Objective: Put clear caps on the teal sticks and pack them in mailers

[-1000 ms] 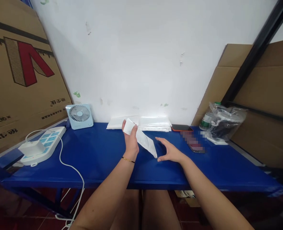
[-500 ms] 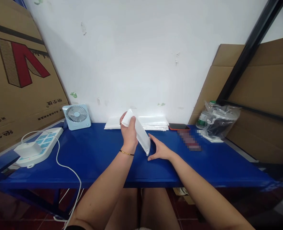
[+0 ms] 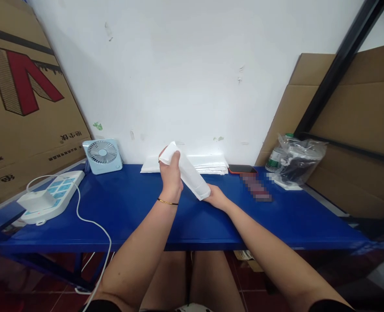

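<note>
A long, narrow white paper bag (image 3: 193, 177) is held up at a slant over the blue table, its upper end to the left and its lower end to the right. My left hand (image 3: 171, 169) is closed round the upper end, thumb on the front face. At the lower right corner, my right hand (image 3: 217, 197) grips the end, most of its fingers hidden behind the bag. Behind it, against the wall, lies a flat stack of white paper sheets or bags (image 3: 211, 164).
On the blue table (image 3: 120, 216), a small fan (image 3: 103, 156) and a power strip (image 3: 53, 195) with a trailing white cable stand left. A phone (image 3: 243, 169), a blurred reddish item (image 3: 256, 187) and a plastic-wrapped object (image 3: 297, 162) lie right. Cardboard (image 3: 19, 143) flanks the left side.
My right hand, open beside the lower end before, has closed on it. That end has swung slightly right and up, and the bag's broad face shows more.
</note>
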`<action>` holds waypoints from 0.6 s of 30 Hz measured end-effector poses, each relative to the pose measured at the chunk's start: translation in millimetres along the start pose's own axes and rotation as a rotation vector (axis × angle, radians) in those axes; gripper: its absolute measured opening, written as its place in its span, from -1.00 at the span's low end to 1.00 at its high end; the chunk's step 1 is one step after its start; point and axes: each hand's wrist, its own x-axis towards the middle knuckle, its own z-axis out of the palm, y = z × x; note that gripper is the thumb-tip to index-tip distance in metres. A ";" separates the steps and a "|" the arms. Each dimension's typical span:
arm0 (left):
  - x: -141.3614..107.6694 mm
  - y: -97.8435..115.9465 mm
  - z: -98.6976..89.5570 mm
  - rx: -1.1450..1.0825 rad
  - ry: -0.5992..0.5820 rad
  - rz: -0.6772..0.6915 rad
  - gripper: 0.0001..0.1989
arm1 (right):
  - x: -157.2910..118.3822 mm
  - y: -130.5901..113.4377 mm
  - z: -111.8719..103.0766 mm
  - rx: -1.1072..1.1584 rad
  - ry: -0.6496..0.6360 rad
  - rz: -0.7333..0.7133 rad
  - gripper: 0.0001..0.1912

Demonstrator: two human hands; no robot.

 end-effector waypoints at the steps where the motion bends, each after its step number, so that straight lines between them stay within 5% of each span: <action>1: 1.9 -1.6 -3.7 -0.023 0.029 -0.021 -0.59 | 0.2 1.0 -0.6 0.005 0.000 -0.014 -0.55; 9: 38.2 27.8 -31.1 -0.075 0.218 0.062 -0.62 | -5.8 -4.1 -17.0 -0.430 -0.062 -0.041 -0.89; 14: 62.9 64.6 -50.6 -0.029 0.136 0.116 -0.60 | -6.7 -4.1 -21.8 -0.588 -0.109 -0.063 -0.89; 18: 68.4 80.5 -65.4 0.179 0.136 0.351 -0.61 | -8.0 -5.0 -24.7 -0.650 -0.133 -0.062 -0.87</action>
